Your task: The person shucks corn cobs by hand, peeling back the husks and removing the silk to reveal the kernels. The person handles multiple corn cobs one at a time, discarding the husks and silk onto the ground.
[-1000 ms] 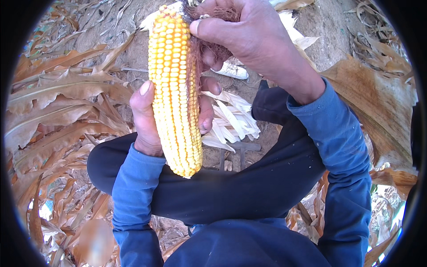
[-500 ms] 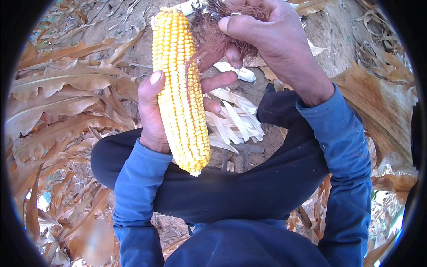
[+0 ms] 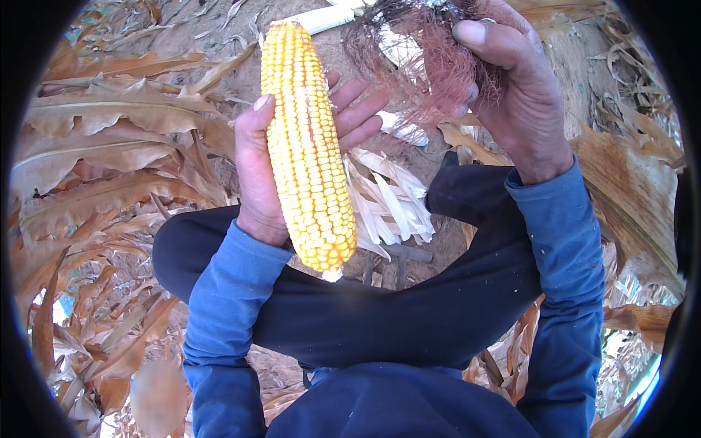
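A husked yellow ear of corn point(image 3: 308, 150) lies upright along the palm of my left hand point(image 3: 263, 171). The left thumb presses its near side, while the other fingers stretch out behind it to the right. Up and to the right, my right hand point(image 3: 522, 95) is closed on a tangled bunch of reddish-brown corn silk point(image 3: 445, 62), pinched between thumb and fingers. The silk hangs apart from the ear, with loose strands trailing left and down. Rows of kernels show whole along the visible side of the ear.
Pale stripped husks point(image 3: 387, 201) lie on the soil between my legs, beside a dark metal piece point(image 3: 401, 255). Dry brown corn leaves point(image 3: 109, 150) are heaped at the left, and a broad dry leaf point(image 3: 635, 197) stands at the right. My crossed legs point(image 3: 409, 314) sit below the hands.
My right hand has moved right, drawing the silk away from the ear. Strands that lay across the kernels are off it. The left fingers have straightened and the ear has shifted slightly right and down.
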{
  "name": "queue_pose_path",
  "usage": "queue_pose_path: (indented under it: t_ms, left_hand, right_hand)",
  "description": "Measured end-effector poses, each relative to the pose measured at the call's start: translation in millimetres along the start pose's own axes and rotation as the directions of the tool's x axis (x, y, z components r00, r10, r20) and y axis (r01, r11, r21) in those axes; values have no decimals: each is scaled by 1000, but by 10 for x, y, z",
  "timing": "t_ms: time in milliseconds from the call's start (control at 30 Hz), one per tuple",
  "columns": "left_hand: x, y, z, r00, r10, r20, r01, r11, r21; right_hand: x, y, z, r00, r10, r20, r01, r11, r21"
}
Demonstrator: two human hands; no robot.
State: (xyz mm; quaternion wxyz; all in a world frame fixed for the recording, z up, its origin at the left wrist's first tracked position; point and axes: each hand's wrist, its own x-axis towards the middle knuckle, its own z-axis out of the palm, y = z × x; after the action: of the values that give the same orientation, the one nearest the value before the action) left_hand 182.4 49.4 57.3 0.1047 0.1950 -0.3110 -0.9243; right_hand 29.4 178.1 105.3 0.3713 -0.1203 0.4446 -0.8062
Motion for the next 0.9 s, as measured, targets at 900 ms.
queue_pose_path:
  t_ms: [900]
  left_hand:
    - [-391, 1169, -148, 898, 292, -330, -167, 919, 358]
  right_hand:
    - [1622, 2163, -51, 982, 137, 127, -79, 920, -385]
